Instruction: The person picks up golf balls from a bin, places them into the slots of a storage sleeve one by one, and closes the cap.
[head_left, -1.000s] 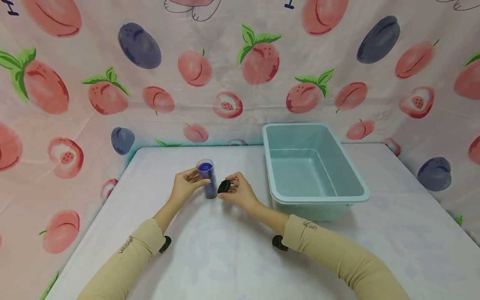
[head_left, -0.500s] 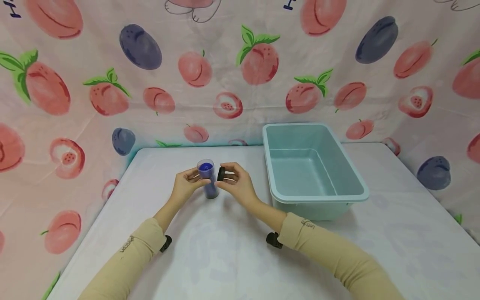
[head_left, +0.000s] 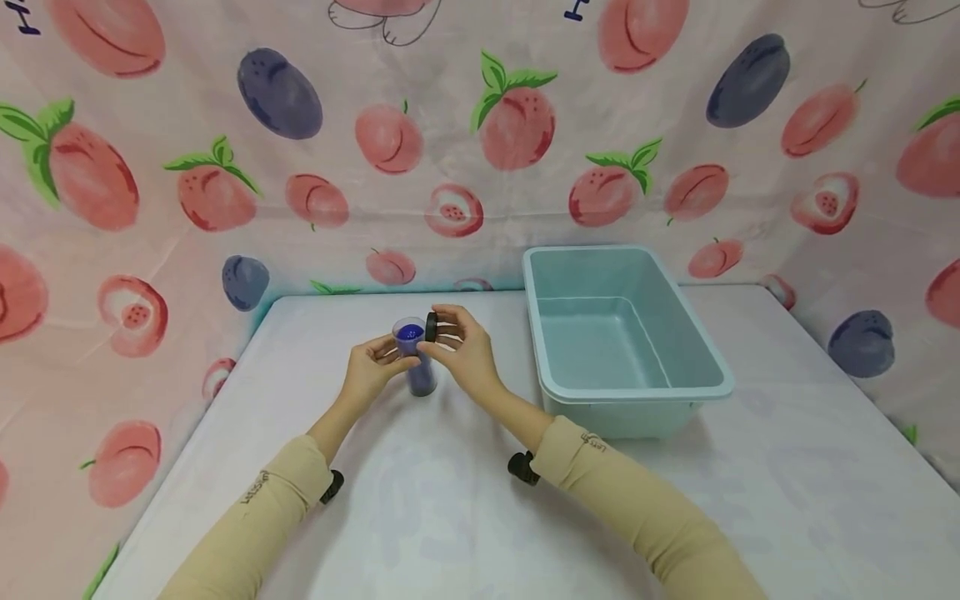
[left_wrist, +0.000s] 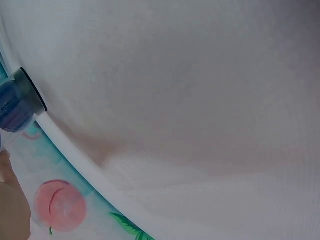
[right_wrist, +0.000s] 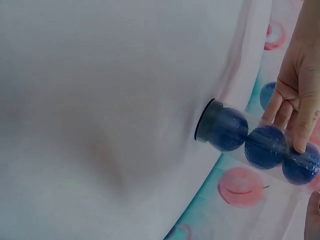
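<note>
My left hand (head_left: 369,368) grips a clear plastic tube (head_left: 422,382) near its upper part, fingers behind and thumb in front. Several dark blue balls (right_wrist: 265,146) are stacked inside, as the right wrist view shows, and a black cap (right_wrist: 207,122) closes the bottom end. At the top the tube is open, with a blue ball (head_left: 410,332) visible below the rim. My right hand (head_left: 471,357) pinches a round black lid (head_left: 431,327), held on edge right at the tube's rim. In the left wrist view only the tube's lower end (left_wrist: 22,97) and part of my left hand (left_wrist: 12,207) show.
A light blue-green plastic tub (head_left: 637,396) stands on the white-covered table (head_left: 450,517), to the right of my hands. A fruit-print cloth (head_left: 525,208) hangs behind the table. Dark wrist cameras (head_left: 522,468) sit under both sleeves.
My right hand has moved up and left, bringing the black lid from beside the tube to its rim and turning it onto its edge. The left hand and tube stay nearly still.
</note>
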